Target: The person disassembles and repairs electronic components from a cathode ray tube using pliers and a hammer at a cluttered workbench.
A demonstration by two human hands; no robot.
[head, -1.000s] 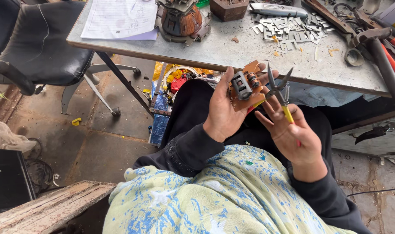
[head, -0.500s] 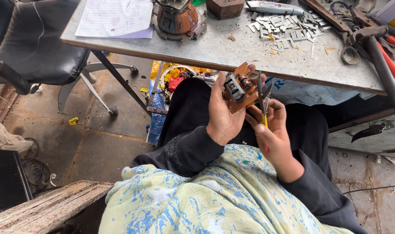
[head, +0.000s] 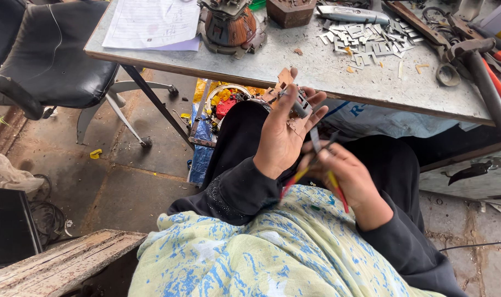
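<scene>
Since the earlier pics we've dropped our right hand lower and pulled it toward the lap, so the pliers now sit below the left hand rather than beside it; the left hand has stayed raised w/ the same part. That part is a small brown board w/ a grey metal component on it, held in front of the table edge, just above our lap. Left-hand fingers are wrapped round it from behind, thumb up along its left side, so the grip is pinching the board. Right hand is curled tight round the pliers' red-and-yellow handles; the metal tips point up toward the board, close to it, but we can't tell if they touch. On the table: scattered small metal strips, a motor-like rusty unit, a paper sheet. A black chair stands to the left.
</scene>
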